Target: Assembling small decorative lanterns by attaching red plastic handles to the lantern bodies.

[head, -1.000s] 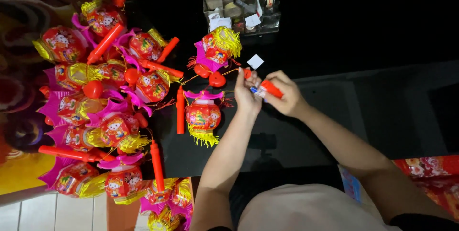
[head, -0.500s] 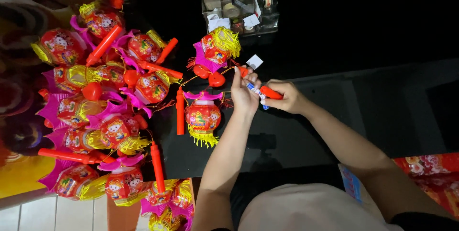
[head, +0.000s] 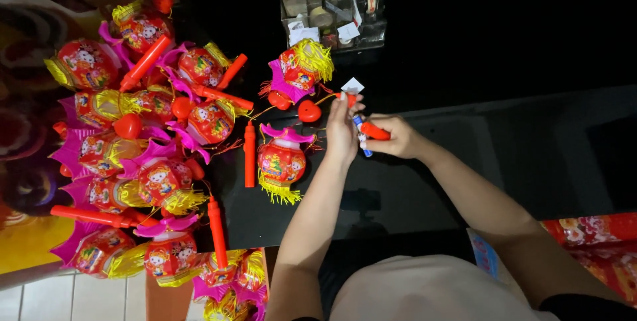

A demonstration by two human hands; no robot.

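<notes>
My right hand (head: 393, 138) grips a red plastic lantern handle (head: 373, 131), with a blue battery (head: 361, 136) at its open end. My left hand (head: 342, 132) pinches the handle's other end, where a small white tag (head: 352, 85) sticks up. Just left of my hands lie two red toy lanterns with pink trim and yellow tassels, one nearer (head: 281, 160) and one farther (head: 300, 67). A loose red handle stick (head: 249, 154) lies beside the nearer lantern.
A large heap of the same red and pink lanterns (head: 146, 142) with red handles covers the left side of the black table (head: 464, 161). A clear organiser box (head: 328, 15) with small items stands at the far edge. Red printed packaging (head: 590, 231) lies at the right.
Both hands have drifted slightly left and down with the handle. The battery now sits closer against the handle's end.
</notes>
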